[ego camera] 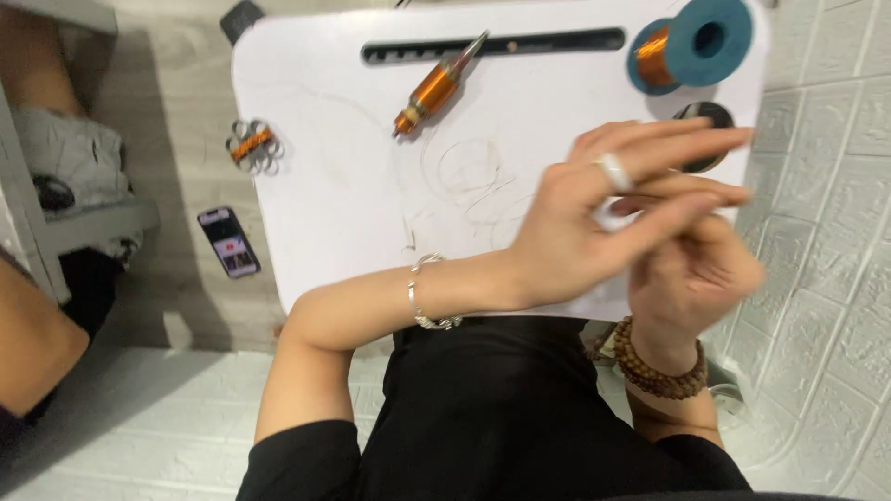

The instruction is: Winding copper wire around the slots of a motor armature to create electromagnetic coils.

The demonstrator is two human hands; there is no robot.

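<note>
My left hand reaches across from the left, over the near right part of a white table. It wears a pale ring and a silver bracelet, and its fingers are stretched out and blurred. My right hand, with a brown bead bracelet at the wrist, is curled just beneath and touches the left palm. Whether either hand holds something is hidden by the overlap and blur. Loose thin wire curls on the table just left of the hands.
A copper-wound rod with a metal tip lies by a dark slot at the table's far edge. A blue spool of copper wire stands far right. On the floor left lie a phone and a small coil with metal loops.
</note>
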